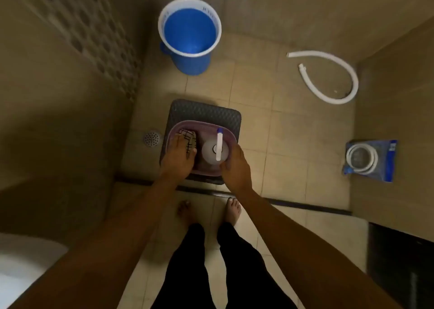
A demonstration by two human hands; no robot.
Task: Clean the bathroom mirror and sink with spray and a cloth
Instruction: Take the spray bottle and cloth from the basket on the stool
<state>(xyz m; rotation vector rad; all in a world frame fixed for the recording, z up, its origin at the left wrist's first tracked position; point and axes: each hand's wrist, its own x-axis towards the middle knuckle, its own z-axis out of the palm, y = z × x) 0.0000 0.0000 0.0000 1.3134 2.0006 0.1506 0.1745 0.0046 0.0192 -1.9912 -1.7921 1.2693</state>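
Observation:
A purple basin stands on a dark stool on the tiled floor. Inside it lie a checked cloth on the left and a white spray bottle with a blue-tipped nozzle on the right. My left hand reaches into the basin and its fingers lie over the cloth; whether they grip it is not visible. My right hand wraps the bottle's right side, thumb against its body. A white sink edge shows at the lower left. No mirror is in view.
A blue bucket stands beyond the stool. A loose white hose lies at the far right, a packaged coiled hose by the right wall. A floor drain sits left of the stool. A dark threshold strip crosses before my bare feet.

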